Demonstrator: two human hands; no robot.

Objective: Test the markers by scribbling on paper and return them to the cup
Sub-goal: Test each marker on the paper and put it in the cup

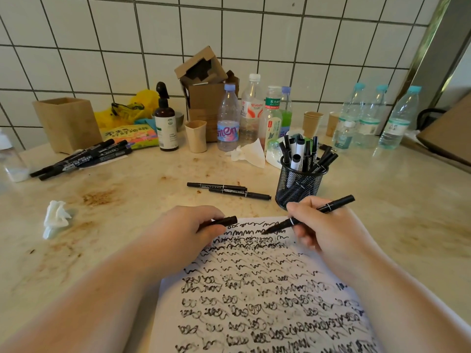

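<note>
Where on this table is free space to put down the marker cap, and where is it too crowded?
Bare counter lies left of the paper, between the crumpled tissue and the left hand, and right of the mesh cup. It is crowded along the wall, around the bottles, and by the marker pile.

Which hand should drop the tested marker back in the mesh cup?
Right. The right hand already grips the marker, with the mesh cup just beyond it. The left hand holds the cap.
</note>
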